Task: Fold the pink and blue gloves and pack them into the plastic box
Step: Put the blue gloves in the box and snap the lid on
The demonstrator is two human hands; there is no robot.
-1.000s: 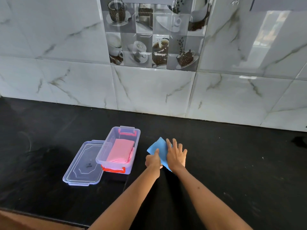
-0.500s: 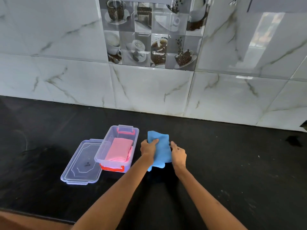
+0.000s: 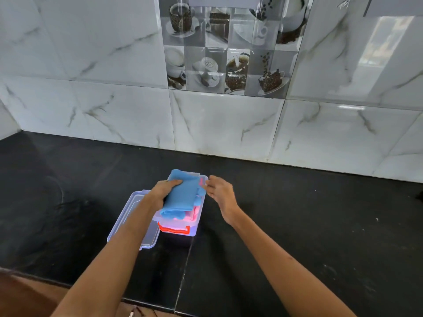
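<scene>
The clear plastic box with red latches stands on the black counter, and the folded pink gloves lie inside it, mostly covered. The folded blue gloves sit over the box's open top, on the pink ones. My left hand grips the blue bundle along its left edge. My right hand hovers at the box's right rim with fingers loosely apart, holding nothing.
The box's clear lid lies flat on the counter just left of the box, partly under my left forearm. A marble-tiled wall rises behind the counter. The counter's front edge runs near my elbows.
The blue gloves went from the counter right of the box, lifted in both hands, to on top of the box. My right hand has let go of them.
</scene>
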